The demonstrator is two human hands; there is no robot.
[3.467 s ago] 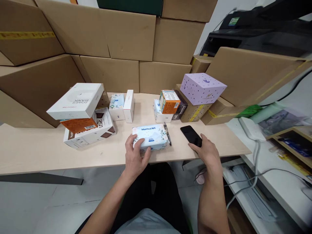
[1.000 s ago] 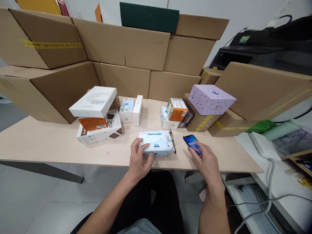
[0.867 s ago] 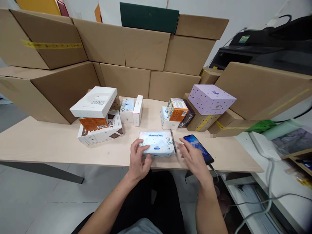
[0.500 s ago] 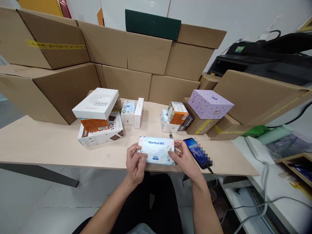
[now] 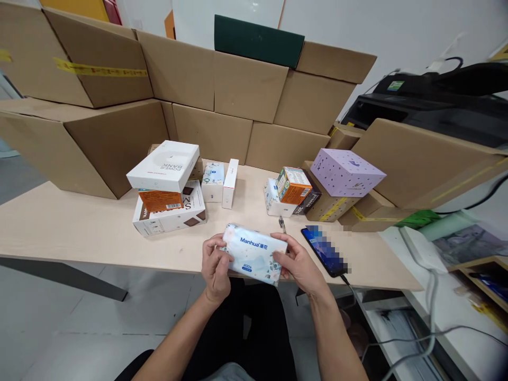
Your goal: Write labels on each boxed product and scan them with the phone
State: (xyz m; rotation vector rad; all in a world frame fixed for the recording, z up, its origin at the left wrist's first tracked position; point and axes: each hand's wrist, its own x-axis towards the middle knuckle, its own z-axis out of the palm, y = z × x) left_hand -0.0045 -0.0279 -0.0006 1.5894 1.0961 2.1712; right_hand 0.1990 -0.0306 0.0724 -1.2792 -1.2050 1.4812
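Note:
A pale blue tissue pack printed "Manhua" is held between both hands above the table's front edge, tilted down to the right. My left hand grips its left end, fingers curled and thumb at the near side. At the other end, my right hand pinches the pack, its thumb on the top face and its fingers behind. A pen lies behind the pack, partly hidden by it. Right of my right hand, a smartphone with a lit, partly pixelated screen lies on the table with a cable plugged in.
At left, a white power bank box tops a stack of boxes. A tissue pack and a slim white box stand mid-table. An orange box and a lilac box sit at right. Cardboard walls surround the table.
My right hand has left the phone and taken the tissue pack's right end. The pack has been lifted off the table and turned clockwise. The phone's screen has lit up.

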